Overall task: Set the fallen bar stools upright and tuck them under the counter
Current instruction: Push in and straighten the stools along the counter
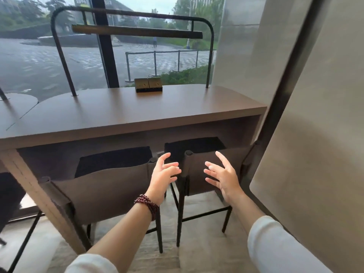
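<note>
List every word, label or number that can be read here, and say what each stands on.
No text here can be read.
Sign outside the window, top of frame: pale lettering, too blurred to read.
Box on the counter: small marks on its two brass faces, too small to read.

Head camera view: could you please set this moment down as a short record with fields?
left stool: brown-backed, black-legged bar stool, upright, seat under the brown wooden counter
right stool: same make, upright, seat under counter
left hand: open, fingers spread, holding nothing
right hand: open, before right stool's backrest
on counter: brass-coloured socket box
</note>
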